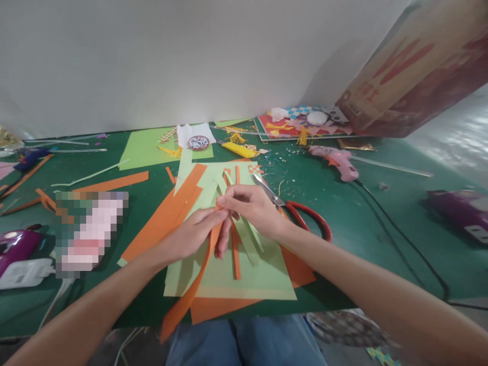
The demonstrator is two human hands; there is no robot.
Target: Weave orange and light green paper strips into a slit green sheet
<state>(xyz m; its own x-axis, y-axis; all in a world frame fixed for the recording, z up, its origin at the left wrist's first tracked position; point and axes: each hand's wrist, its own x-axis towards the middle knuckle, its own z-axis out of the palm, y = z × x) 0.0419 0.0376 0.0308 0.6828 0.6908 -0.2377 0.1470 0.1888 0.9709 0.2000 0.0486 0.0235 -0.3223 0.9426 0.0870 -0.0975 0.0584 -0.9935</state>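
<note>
Both hands meet above a stack of light green paper (267,279). An orange paper strip (205,267) is pinched in my left hand (198,229), its long end hanging past the table's front edge. The fingertips of my right hand (251,206) are closed on the upper end of the same strip. Beneath the hands lie narrow green strips (249,244) and a thin orange strip (237,259). Scissors with red handles (305,211) rest partly open just right of my right hand. Wider orange paper (160,223) lies to the left.
A pink glue gun (337,158) with a black cord lies at the right. Behind are a yellow-handled cutter (240,149), a round patterned piece (199,143) and a tray of paper scraps (267,134). A paper bag (412,71) stands at back right; purple power strips (463,211) flank the table.
</note>
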